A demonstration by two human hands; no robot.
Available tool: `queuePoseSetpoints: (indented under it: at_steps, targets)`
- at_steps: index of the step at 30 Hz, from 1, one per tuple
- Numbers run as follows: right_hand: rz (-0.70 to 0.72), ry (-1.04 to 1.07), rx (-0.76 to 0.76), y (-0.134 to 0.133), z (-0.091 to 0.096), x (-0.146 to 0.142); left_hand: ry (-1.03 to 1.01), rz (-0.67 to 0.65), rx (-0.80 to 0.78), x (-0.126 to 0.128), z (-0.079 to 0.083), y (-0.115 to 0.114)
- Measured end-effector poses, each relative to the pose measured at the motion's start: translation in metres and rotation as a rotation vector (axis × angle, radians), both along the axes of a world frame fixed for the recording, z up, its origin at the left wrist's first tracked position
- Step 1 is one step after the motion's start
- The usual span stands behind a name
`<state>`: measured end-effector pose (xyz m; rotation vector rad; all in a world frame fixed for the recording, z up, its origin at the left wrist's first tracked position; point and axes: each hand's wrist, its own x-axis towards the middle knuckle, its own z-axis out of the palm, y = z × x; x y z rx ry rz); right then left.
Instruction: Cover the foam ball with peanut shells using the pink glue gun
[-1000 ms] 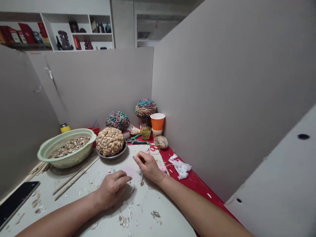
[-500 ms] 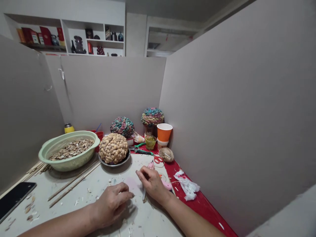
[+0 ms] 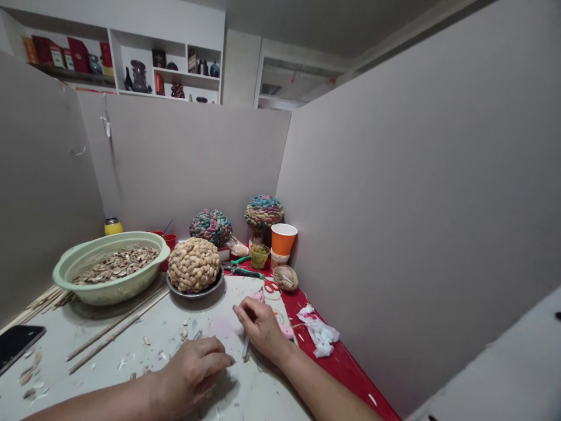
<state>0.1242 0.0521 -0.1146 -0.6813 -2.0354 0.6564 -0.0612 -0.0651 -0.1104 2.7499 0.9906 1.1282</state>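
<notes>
My left hand (image 3: 190,371) rests low over the white tabletop (image 3: 175,327), its fingers loosely bent and apart, with nothing visible in them. To its right, my right hand (image 3: 262,328) is curled, thumb and forefinger close together; whatever may be between them is hidden. It lies over a pink tool (image 3: 286,331), probably a glue gun, mostly covered by the hand. A thin pale stick (image 3: 246,348) juts out at the left of the right hand. Ahead stands a ball-shaped piece covered in tan shells (image 3: 194,266), set in a dark metal dish (image 3: 197,293).
At left are a green basin (image 3: 114,292) of shells, thin sticks (image 3: 105,345) and a phone (image 3: 20,345). Behind stand two multicoloured domes (image 3: 210,227), an orange cup (image 3: 283,240), green-handled pliers (image 3: 248,272), red scissors (image 3: 272,286) and a twine ball (image 3: 286,278). Crumpled tissue (image 3: 322,334) lies right.
The view has turned slightly right, so everything sits a little further left. Both hands keep nearly the same pose and place on the table.
</notes>
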Motion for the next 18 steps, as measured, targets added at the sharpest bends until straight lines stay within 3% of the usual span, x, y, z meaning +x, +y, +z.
queuePoseSetpoints:
  at_steps: [4,11,15,18]
  targets:
    - [0.006,-0.014,-0.005,0.000,0.003,0.000,0.003,-0.060,-0.048,0.002,-0.009,0.000]
    - [-0.029,-0.031,-0.043,0.002,0.003,-0.002,-0.059,-0.064,-0.274,0.008,-0.022,-0.004]
    - [-0.070,-0.049,-0.048,0.001,0.004,-0.005,-0.094,-0.041,-0.338,0.010,-0.018,0.001]
    - [-0.115,-0.073,-0.039,0.010,0.018,-0.005,-0.051,-0.002,-0.386,0.013,-0.009,0.009]
